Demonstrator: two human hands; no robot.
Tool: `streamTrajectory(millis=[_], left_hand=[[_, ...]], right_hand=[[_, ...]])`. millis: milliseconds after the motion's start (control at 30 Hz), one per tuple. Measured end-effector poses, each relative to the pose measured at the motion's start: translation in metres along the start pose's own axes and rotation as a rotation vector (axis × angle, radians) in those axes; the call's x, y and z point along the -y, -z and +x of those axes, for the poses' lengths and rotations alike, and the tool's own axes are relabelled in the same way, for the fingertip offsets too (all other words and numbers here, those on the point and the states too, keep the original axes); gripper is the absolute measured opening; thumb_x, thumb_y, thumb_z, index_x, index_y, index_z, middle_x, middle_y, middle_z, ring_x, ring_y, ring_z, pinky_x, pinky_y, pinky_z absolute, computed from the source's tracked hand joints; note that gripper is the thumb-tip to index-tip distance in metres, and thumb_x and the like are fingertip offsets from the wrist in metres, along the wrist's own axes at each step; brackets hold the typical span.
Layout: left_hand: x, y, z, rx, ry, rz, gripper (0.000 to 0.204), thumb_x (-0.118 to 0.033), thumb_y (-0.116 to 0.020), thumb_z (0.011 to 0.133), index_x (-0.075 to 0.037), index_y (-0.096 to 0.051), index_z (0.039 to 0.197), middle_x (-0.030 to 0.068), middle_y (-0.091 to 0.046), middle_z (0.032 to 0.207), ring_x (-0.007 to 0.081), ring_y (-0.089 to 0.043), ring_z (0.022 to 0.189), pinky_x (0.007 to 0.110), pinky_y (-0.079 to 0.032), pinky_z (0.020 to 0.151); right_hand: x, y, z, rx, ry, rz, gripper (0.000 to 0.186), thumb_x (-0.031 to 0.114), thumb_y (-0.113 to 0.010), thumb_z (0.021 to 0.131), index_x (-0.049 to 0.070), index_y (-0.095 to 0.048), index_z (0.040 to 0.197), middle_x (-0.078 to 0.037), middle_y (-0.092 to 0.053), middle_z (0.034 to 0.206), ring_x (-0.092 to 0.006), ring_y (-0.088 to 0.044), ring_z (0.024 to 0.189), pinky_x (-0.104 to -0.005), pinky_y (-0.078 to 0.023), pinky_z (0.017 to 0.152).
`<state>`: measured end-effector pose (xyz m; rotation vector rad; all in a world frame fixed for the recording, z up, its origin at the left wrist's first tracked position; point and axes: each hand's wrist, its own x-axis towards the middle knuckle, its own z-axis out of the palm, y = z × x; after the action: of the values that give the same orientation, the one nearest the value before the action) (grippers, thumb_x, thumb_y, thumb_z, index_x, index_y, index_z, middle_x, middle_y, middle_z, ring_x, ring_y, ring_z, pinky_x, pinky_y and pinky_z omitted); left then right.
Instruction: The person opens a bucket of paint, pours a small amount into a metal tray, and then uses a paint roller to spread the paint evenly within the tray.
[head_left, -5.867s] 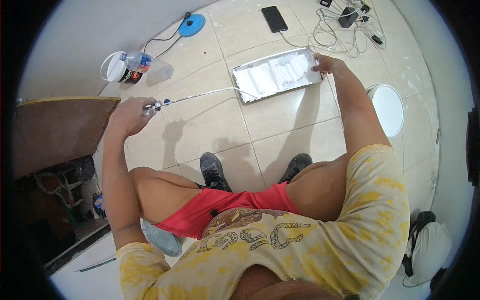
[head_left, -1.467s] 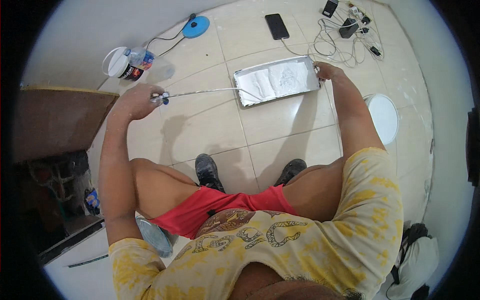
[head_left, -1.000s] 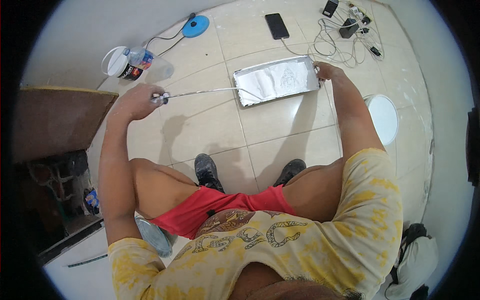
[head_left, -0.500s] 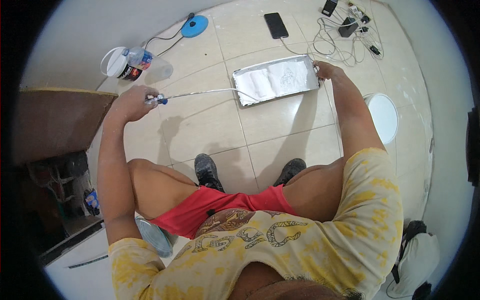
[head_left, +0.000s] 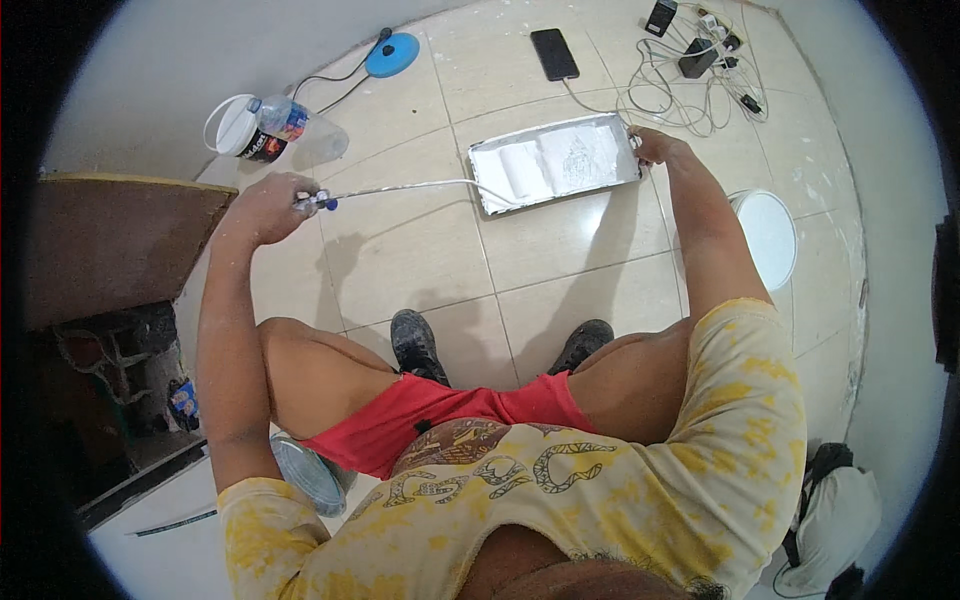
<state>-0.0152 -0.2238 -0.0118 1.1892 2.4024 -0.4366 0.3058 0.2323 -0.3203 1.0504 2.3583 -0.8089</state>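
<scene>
My left hand (head_left: 272, 208) is closed around the handle of a paint roller (head_left: 400, 187), out to the left above the tiled floor. Its long, thin rod, smeared white, reaches right and bends down into a paint tray (head_left: 488, 206). The roller's white head blends with the white paint (head_left: 585, 155), so its outline is hard to make out. At the tray's right end my right hand (head_left: 660, 147) grips the rim, fingers curled over it. The tray is rectangular, with white-coated, dark-streaked edges.
Beyond the tray are a phone (head_left: 554, 54) on a cable and tangled chargers (head_left: 697, 58). At far left, a white bucket (head_left: 236, 130), a plastic bottle (head_left: 318, 138) and a blue disc (head_left: 391, 54) stand by the wall. A white round bucket (head_left: 768, 240) is beside my right forearm.
</scene>
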Motion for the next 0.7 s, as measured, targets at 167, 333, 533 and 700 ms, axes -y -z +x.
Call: streamTrajectory(millis=[167, 333, 533, 700], left_hand=[[-0.013, -0.005, 0.002, -0.062, -0.129, 0.058, 0.027, -0.022, -0.057, 0.079, -0.01, -0.063, 0.103, 0.0142, -0.063, 0.097, 0.0298, -0.059, 0.09, 0.039, -0.046, 0.08], [-0.004, 0.005, -0.004, -0.017, -0.112, 0.023, 0.025, -0.016, -0.057, 0.079, -0.005, -0.063, 0.101, 0.016, -0.063, 0.094, 0.028, -0.06, 0.082, 0.037, -0.046, 0.075], [-0.015, -0.006, 0.001, -0.101, -0.148, 0.072, 0.027, -0.018, -0.057, 0.079, -0.007, -0.062, 0.103, 0.0142, -0.063, 0.096, 0.0275, -0.06, 0.083, 0.037, -0.047, 0.077], [-0.012, 0.007, -0.006, 0.019, -0.074, -0.01, 0.027, -0.019, -0.058, 0.079, -0.01, -0.063, 0.104, 0.013, -0.063, 0.099, 0.0283, -0.059, 0.09, 0.039, -0.046, 0.08]], right_hand=[[0.03, 0.015, -0.029, 0.043, -0.023, 0.005, 0.036, 0.007, -0.056, 0.08, 0.012, -0.043, 0.113, -0.007, -0.06, 0.07, -0.0168, -0.058, 0.062, -0.0301, -0.045, 0.048], [0.012, 0.006, -0.008, 0.026, 0.015, 0.002, 0.037, 0.006, -0.055, 0.08, 0.014, -0.043, 0.114, -0.007, -0.06, 0.068, -0.0165, -0.056, 0.061, -0.0295, -0.043, 0.047], [0.025, 0.011, -0.027, 0.032, -0.016, 0.068, 0.04, 0.01, -0.058, 0.08, 0.015, -0.044, 0.117, -0.009, -0.063, 0.078, -0.0181, -0.06, 0.067, -0.0312, -0.047, 0.055], [0.028, 0.011, -0.032, 0.034, -0.04, -0.007, 0.042, 0.011, -0.057, 0.079, 0.015, -0.045, 0.119, -0.011, -0.064, 0.085, -0.0198, -0.063, 0.073, -0.033, -0.05, 0.063]])
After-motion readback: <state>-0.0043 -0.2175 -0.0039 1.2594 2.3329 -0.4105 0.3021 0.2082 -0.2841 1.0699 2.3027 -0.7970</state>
